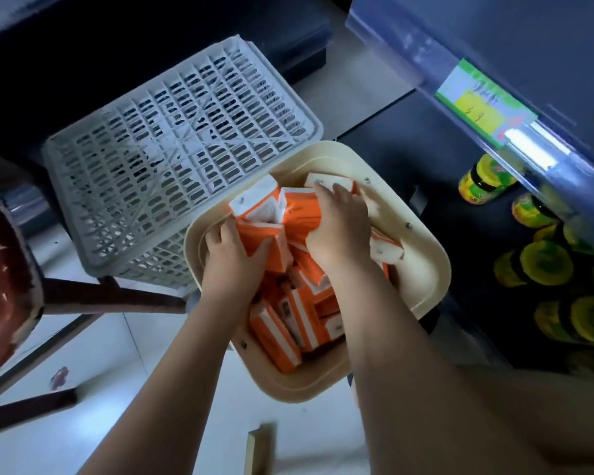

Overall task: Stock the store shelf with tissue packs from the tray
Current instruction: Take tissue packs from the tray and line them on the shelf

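The tissue packs [290,332], orange with white ends, lie jumbled in a cream tray [424,269] at the centre of the frame. Some stand on end and others lie flat. How many there are cannot be told, since both forearms cover the middle of the heap.

The left hand [232,260] is at the tray's left rim, its thumb and curled fingers clasped round one orange pack. The right hand [340,231] is further up and to the right. Its fingers are bent down over the tops of several packs and clutch them. Just which packs it has hold of is hidden under the palm.

Touching the tray at upper left is a white slatted crate [172,138]; whether the tray rests on it or beside it is unclear. The shelf [391,46] runs down the upper right as a blurred clear rail, with a green and yellow price label [484,104] whose writing is unreadable. Below it, at the right edge, stand jars [542,265] with yellow-green lids, smeared and partly cut off. A red-brown seat [0,269] is cropped at the left edge. A pale floor [100,354] fills the lower left.
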A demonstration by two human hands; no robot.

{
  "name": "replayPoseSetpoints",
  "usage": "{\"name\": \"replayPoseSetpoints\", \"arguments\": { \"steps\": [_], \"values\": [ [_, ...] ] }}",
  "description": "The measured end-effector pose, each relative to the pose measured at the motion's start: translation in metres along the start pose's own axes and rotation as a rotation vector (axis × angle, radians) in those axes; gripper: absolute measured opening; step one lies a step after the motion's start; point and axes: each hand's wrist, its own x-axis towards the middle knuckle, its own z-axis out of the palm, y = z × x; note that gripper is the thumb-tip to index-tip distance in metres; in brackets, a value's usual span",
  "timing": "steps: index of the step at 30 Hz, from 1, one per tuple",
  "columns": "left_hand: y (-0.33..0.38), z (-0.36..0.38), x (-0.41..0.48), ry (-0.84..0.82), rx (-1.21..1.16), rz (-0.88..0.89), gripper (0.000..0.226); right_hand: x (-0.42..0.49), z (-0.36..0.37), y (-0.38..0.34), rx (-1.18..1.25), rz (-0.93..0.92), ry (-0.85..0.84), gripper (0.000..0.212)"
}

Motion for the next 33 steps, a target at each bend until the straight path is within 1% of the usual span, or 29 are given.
{"name": "replayPoseSetpoints", "arguments": {
  "steps": [2, 4, 6, 7, 9, 10, 12, 15, 18, 22, 25, 29, 31, 33],
  "values": [
    [0.002, -0.001, 0.000, -0.021, -0.062, -0.010, 0.087, -0.001, 0.004, -0.001, 0.013, -0.009, 0.034, 0.062],
    [0.002, -0.003, 0.004, -0.023, -0.062, -0.008, 0.088, -0.008, 0.008, 0.000, 0.034, 0.011, 0.129, 0.041],
    [-0.001, -0.004, 0.010, -0.033, -0.013, 0.040, 0.083, -0.014, 0.010, 0.004, 0.018, 0.009, 0.191, 0.032],
    [-0.004, -0.005, 0.013, -0.044, 0.004, 0.078, 0.072, -0.014, 0.010, 0.006, 0.029, 0.012, 0.192, 0.031],
    [-0.008, -0.004, 0.016, -0.076, 0.019, 0.144, 0.044, -0.014, 0.007, 0.011, 0.095, 0.035, 0.185, 0.031],
    [-0.009, -0.004, 0.015, -0.109, 0.029, 0.153, 0.036, -0.015, 0.004, 0.012, 0.156, 0.051, 0.183, 0.032],
    [-0.007, -0.005, 0.008, -0.174, 0.054, 0.148, 0.036, -0.016, -0.007, 0.013, 0.304, 0.078, 0.210, 0.033],
    [-0.004, -0.006, -0.003, -0.180, 0.016, 0.159, 0.040, -0.022, -0.032, 0.013, 0.460, 0.128, 0.205, 0.033],
    [0.008, -0.017, -0.017, -0.128, -0.097, 0.180, 0.039, -0.037, -0.063, 0.010, 0.588, 0.125, 0.183, 0.036],
    [0.030, -0.038, -0.037, -0.103, -0.354, 0.177, 0.032, -0.061, -0.106, 0.012, 0.737, 0.071, 0.320, 0.023],
    [0.052, -0.057, -0.054, -0.138, -0.569, 0.210, 0.035, -0.084, -0.147, 0.019, 0.723, 0.037, 0.436, 0.023],
    [0.093, -0.078, -0.086, -0.207, -0.775, 0.319, 0.028, -0.126, -0.220, 0.029, 0.660, -0.042, 0.543, 0.028],
    [0.114, -0.084, -0.102, -0.225, -0.835, 0.394, 0.029, -0.148, -0.255, 0.035, 0.641, -0.097, 0.614, 0.028],
    [0.134, -0.086, -0.118, -0.238, -0.865, 0.499, 0.028, -0.175, -0.288, 0.047, 0.598, -0.152, 0.678, 0.036]
  ]
}}
